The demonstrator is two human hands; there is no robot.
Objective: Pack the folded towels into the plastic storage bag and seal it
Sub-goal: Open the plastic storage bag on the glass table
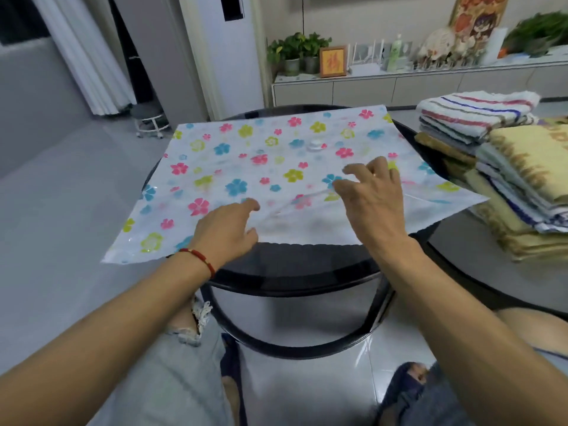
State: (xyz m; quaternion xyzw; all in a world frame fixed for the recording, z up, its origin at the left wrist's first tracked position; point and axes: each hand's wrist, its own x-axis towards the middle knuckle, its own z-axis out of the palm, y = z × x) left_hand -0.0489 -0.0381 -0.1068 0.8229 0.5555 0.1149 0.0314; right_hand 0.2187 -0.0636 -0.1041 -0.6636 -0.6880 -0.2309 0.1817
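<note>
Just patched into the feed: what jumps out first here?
The flower-printed plastic storage bag lies flat across the round black table, overhanging its edges. Both hands hover open at its near edge, left hand and right hand. The folded towels sit stacked at the right, none packed yet.

Towel stack point(504, 167) cut off by right edge.

counter point(295, 269): round, dark, glossy top, sitting under both hands | flowered plastic storage bag point(246, 167): lying flat on it, reaching beyond the fingertips, overhanging its edges | folded towels point(504, 167): lying stacked right of the right hand
</note>
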